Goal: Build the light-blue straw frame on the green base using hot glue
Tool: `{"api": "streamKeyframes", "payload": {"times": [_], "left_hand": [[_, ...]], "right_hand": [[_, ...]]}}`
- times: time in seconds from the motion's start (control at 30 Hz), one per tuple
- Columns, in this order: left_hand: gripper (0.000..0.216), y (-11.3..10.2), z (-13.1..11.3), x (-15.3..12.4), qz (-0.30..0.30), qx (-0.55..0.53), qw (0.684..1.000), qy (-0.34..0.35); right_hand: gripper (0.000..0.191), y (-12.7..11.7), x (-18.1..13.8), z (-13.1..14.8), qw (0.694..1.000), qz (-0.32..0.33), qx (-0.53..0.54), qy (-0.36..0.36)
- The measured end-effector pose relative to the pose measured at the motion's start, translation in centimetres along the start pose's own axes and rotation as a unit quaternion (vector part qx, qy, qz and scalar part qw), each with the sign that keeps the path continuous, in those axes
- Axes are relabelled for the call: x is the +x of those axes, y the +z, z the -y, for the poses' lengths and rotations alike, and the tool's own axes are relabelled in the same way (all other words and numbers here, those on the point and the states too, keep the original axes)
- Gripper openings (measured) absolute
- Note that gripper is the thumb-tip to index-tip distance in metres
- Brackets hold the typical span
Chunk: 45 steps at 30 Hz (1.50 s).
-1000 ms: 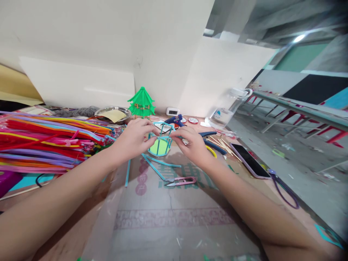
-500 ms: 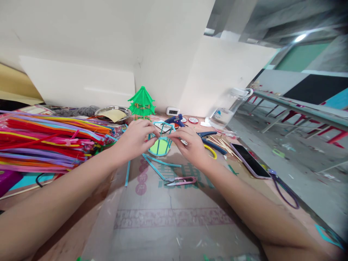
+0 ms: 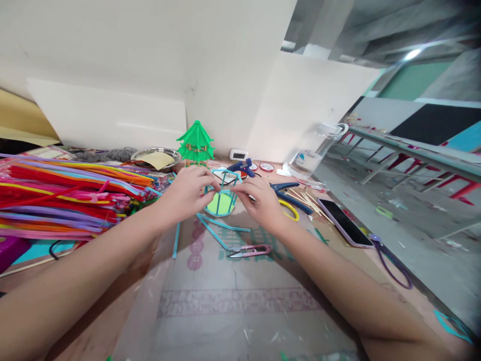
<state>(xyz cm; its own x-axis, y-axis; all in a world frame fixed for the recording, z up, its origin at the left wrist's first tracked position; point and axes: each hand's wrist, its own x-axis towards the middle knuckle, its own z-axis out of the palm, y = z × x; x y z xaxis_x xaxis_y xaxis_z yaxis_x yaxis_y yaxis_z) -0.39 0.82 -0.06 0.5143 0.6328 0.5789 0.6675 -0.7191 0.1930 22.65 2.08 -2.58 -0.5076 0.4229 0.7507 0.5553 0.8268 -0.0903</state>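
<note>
A small many-sided frame of blue pipe cleaners [image 3: 224, 177] with a light green base [image 3: 220, 204] stands upright between my hands. At its left side, my left hand [image 3: 192, 193] is closed in a pinch, fingertips against a post. My right hand [image 3: 260, 200] pinches at the right side of the same frame. The fingers partly hide what lies in each pinch. Loose blue pipe cleaner strips [image 3: 214, 231] lie on the mat just in front. Pink thread snips [image 3: 250, 250] rest there too, blades toward the left.
Bundled coloured pipe cleaners [image 3: 67, 195] fill the left. Behind are a green-roofed model [image 3: 196, 143], metal bowl [image 3: 158, 158], timer [image 3: 238, 154] and blue glue gun [image 3: 240, 166]. Rightward lie pliers [image 3: 296, 200], thin sticks [image 3: 310, 201], a phone [image 3: 345, 222] and a water bottle [image 3: 313, 150].
Both hands stay almost in place at the frame. My right hand's fingers have shifted very slightly; the tabletop things have not moved.
</note>
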Motion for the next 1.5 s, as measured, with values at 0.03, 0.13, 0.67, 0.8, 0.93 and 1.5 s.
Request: {"api": "streamKeyframes", "payload": {"times": [0.03,0.13,0.67,0.8,0.93,1.5], "left_hand": [[0.015,0.0,0.0,0.0,-0.003,-0.001,1.000,-0.001],[0.016,-0.1,-0.1,0.0,-0.012,-0.004,1.000,-0.004],[0.021,-0.2,-0.3,0.0,-0.014,-0.002,1.000,0.006],[0.022,0.0,-0.3,-0.1,-0.026,0.000,1.000,0.001],[0.024,0.5,0.0,-0.2,-0.027,0.012,0.999,-0.023],[0.021,0.6,0.3,-0.2,-0.030,0.001,0.999,-0.017]], "right_hand": [[0.015,0.0,0.0,0.0,1.000,0.001,0.003,0.002],[0.014,-0.2,0.1,0.2,1.000,-0.004,0.020,0.011],[0.013,0.0,0.0,0.2,1.000,-0.002,0.024,0.016],[0.013,0.0,0.1,0.3,1.000,0.002,0.022,0.017],[0.014,0.0,0.1,0.4,1.000,0.009,0.015,0.020],[0.013,-0.3,0.2,0.4,0.999,-0.002,0.013,0.038]]}}
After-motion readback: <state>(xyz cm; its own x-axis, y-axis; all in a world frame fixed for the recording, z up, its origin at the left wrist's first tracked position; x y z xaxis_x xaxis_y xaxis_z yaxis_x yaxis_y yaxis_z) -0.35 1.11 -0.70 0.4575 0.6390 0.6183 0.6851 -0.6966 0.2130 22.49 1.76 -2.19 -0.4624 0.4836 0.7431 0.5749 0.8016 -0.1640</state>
